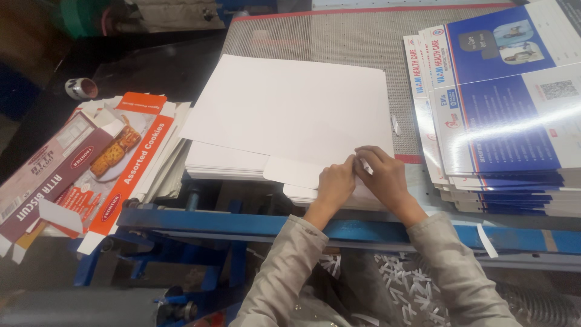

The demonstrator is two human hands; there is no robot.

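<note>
A thick stack of blank white card sheets (284,115) lies in the middle of the work surface, its near edge with protruding tabs. My left hand (336,184) and my right hand (382,175) meet at the stack's near right corner. Both pinch a small white strip or tab of card (365,165) at the sheet's edge. Grey sleeves cover both my forearms.
A stack of glossy blue-and-white printed sheets (502,115) lies at the right. Flattened orange and maroon cartons (103,163) lie at the left. A blue metal frame (200,221) runs along the near side. White paper offcuts (405,284) are piled below. A tape roll (81,88) sits far left.
</note>
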